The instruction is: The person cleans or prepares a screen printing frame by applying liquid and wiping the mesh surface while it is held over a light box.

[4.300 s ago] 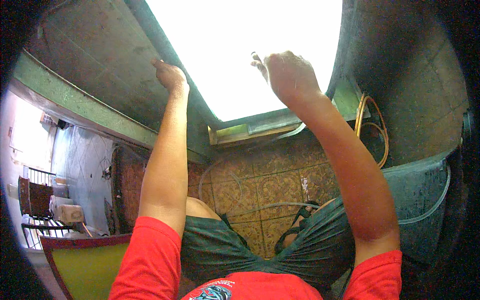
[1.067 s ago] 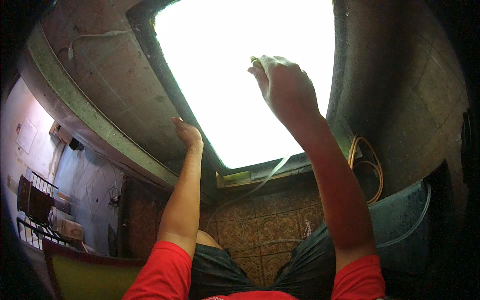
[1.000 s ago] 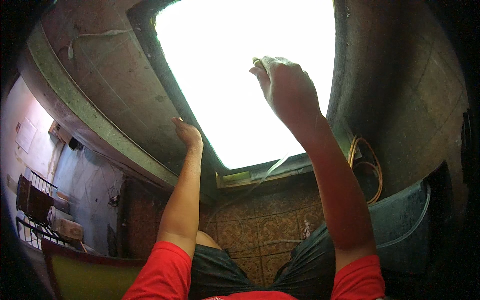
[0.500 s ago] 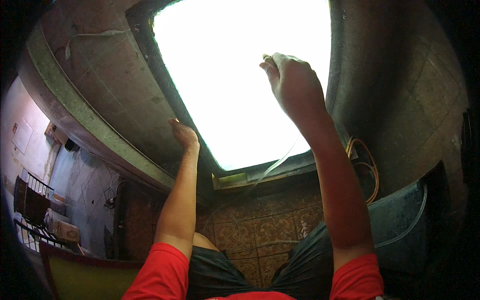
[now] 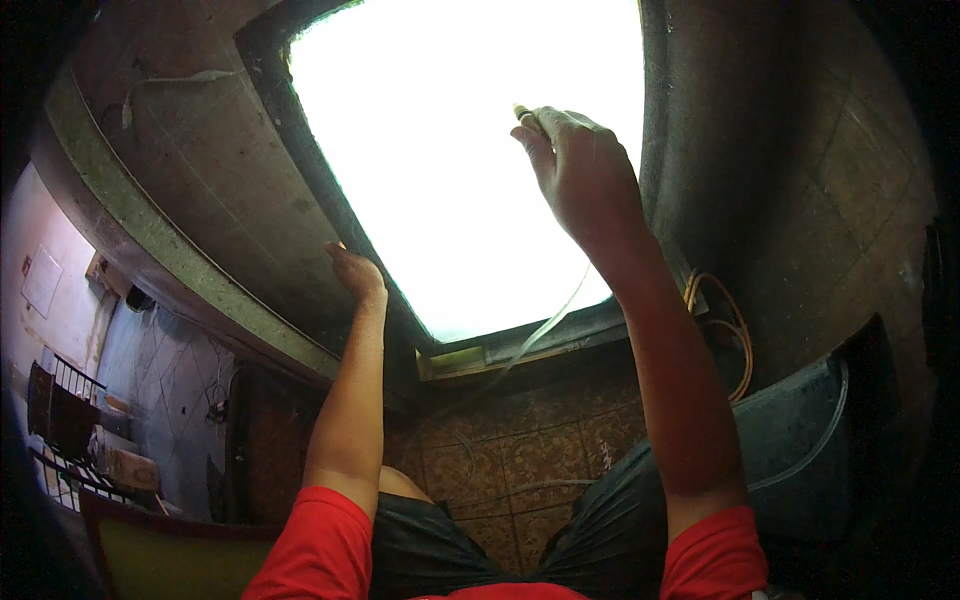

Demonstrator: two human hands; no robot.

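A glaring white lit panel (image 5: 440,200) in a dark frame (image 5: 325,180) fills the upper middle. Over its right part is my right hand (image 5: 585,165), closed in a pinch. A small pale tip (image 5: 521,112) pokes out past the fingers; its kind is too unclear to name. At the frame's left side is my left hand (image 5: 356,272), its fingers bunched and curled. Whether it holds the frame edge or a small thing is hidden. From the panel's lower edge a thin clear tube (image 5: 540,332) curves down toward the floor.
Stone-like slabs (image 5: 210,150) flank the panel, with a raised curved ledge (image 5: 190,260) on the left. Orange hose (image 5: 742,340) loops at the right, beside a dark bluish box (image 5: 800,420). Patterned brown tiles (image 5: 500,460) lie below. A black wire rack (image 5: 65,410) stands far left.
The whole view has shifted slightly, so the panel and both hands sit a little further left. A little more of the pale tip shows at my right fingers; both hands keep their shape.
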